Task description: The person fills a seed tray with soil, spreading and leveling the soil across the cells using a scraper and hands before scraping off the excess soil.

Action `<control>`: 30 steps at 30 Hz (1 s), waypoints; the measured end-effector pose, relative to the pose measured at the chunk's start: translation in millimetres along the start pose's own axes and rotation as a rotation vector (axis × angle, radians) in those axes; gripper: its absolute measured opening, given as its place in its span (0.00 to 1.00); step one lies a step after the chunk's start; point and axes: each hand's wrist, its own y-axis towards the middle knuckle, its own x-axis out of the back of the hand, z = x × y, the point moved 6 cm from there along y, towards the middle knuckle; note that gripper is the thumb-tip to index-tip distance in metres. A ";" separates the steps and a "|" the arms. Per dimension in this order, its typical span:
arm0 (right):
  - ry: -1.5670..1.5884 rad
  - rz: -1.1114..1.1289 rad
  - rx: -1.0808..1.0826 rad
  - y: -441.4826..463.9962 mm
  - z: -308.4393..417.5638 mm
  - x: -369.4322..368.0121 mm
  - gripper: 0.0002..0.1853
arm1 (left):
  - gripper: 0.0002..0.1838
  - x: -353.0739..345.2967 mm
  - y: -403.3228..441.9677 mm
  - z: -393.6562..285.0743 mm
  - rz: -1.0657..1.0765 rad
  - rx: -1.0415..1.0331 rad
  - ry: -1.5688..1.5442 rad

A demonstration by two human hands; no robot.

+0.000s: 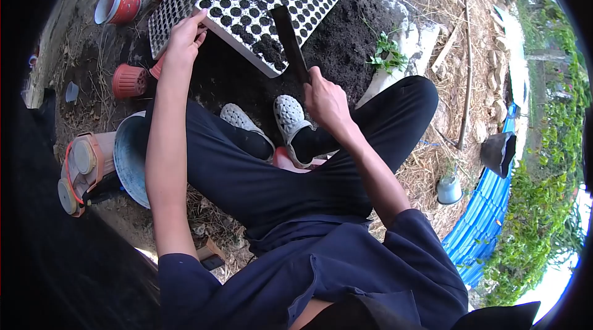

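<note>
A white seedling tray (258,61) with rows of round cells, many filled with dark soil, lies tilted on the soil heap in front of me. My left hand (187,37) grips its left corner, with the fingers closed round the edge. My right hand (326,100) is closed round the lower end of a flat dark strip (289,40). The strip's upper end is over the tray's cells, and loose soil (269,50) lies on the tray to its left, near the front corner.
Another tray (162,24) lies behind on the left. Red pots (130,80) stand at the left, near a blue-rimmed tub (131,160). Dark soil (352,40) is heaped right of the tray, beside green leaves (388,52). My shoes (289,119) are below the tray.
</note>
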 end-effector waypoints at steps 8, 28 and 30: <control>0.084 0.022 0.034 -4.7 47.8 -25.4 0.10 | 0.18 -5.4 -21.1 -3.2 0.004 -0.022 -0.008; 0.398 0.068 -0.318 -25.1 -43.5 -48.7 0.15 | 0.21 -5.6 -21.2 -11.2 -0.036 -0.057 -0.002; 0.378 0.132 -0.273 -30.1 -37.8 -42.3 0.16 | 0.21 -5.5 -20.2 -10.5 -0.039 -0.054 -0.005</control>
